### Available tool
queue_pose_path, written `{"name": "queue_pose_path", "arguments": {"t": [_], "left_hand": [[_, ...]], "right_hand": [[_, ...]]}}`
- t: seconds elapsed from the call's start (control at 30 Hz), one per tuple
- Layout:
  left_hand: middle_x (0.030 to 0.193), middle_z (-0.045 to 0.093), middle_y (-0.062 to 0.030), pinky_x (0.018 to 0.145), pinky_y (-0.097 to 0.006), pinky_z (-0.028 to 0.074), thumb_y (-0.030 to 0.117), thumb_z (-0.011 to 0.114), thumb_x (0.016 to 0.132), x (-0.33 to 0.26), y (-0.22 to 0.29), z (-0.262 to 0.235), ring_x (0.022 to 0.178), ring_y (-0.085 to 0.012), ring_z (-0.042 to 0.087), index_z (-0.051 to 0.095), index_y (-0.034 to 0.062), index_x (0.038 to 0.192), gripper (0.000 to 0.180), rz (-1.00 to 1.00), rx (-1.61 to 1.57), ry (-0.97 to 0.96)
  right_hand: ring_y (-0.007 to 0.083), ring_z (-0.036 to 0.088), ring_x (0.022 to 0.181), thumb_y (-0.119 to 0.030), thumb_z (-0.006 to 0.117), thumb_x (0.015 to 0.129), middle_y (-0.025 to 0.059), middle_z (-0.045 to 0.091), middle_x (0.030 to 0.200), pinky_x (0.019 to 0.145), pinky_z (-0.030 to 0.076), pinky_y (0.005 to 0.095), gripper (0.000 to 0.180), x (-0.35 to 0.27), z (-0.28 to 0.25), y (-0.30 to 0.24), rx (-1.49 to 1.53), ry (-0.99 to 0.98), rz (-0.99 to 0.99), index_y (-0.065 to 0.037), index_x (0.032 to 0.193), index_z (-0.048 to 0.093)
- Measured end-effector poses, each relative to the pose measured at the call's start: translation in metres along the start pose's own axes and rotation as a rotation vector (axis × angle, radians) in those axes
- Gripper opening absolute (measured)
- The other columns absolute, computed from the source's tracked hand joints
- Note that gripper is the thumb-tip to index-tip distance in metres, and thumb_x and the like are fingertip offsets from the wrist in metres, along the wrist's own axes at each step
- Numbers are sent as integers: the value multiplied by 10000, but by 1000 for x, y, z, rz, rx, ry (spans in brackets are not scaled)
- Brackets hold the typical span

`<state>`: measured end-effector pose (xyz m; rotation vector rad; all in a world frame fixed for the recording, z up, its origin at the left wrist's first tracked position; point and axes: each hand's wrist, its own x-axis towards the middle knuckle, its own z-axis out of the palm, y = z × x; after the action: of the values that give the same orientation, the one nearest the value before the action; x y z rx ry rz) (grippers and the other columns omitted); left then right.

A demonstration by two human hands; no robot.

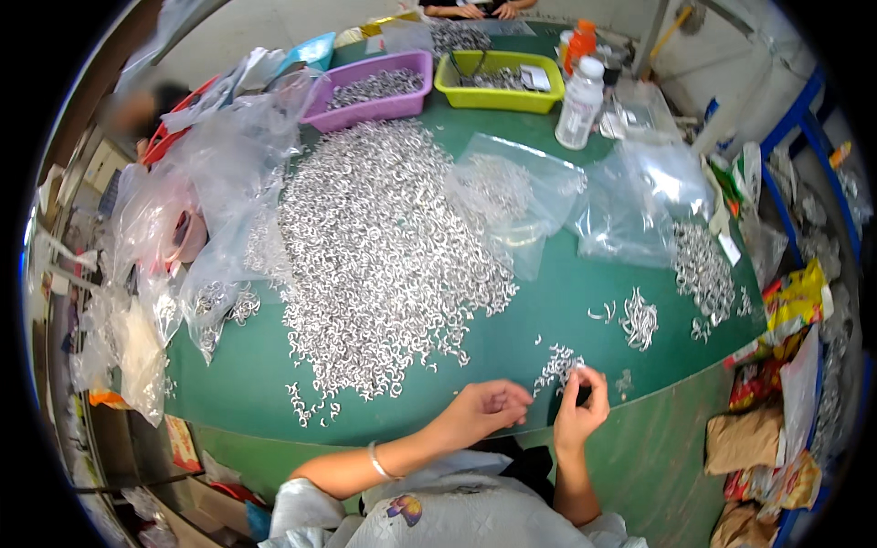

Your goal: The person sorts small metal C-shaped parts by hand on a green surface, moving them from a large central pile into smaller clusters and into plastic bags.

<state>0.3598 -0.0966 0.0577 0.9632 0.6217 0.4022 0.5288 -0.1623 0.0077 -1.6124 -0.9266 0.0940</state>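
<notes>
Head view: metal pieces lie beside right grip

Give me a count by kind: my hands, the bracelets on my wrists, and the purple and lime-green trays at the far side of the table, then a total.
Hands: 2 (left hand, right hand)
Bracelets: 1 (pale bracelet, left wrist)
Trays: 2 (purple tray, lime-green tray)
Total: 5

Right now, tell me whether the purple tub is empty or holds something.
Not empty: silvery pieces lie spread inside the purple tub, its sides showing around them. How deep they lie, I cannot tell.
</notes>
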Motion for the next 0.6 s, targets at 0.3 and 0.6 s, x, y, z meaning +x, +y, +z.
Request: {"name": "queue_pose_path", "arguments": {"t": [0.3, 0.6], "left_hand": [[931, 659, -53, 752, -250, 520, 118, 528, 985, 42, 106, -94, 824, -119, 612, 629, 12, 1135, 210, -174, 2, 380], [1137, 653, -187, 895, -316, 532, 70, 442, 996, 132, 158, -118, 958, -201, 661, 386, -62, 1390, 419, 261, 45, 278]], "right_hand": [[222, 556, 719, 64, 642, 834, 96, 635, 826, 713, 457, 333, 124, -1, 4, 1, -78, -39, -44, -1, 939, 635], [268, 567, 725, 88, 623, 821, 137, 650, 853, 706, 459, 364, 128, -5, 2, 7, -177, -28, -92, 29, 935, 623]]}}
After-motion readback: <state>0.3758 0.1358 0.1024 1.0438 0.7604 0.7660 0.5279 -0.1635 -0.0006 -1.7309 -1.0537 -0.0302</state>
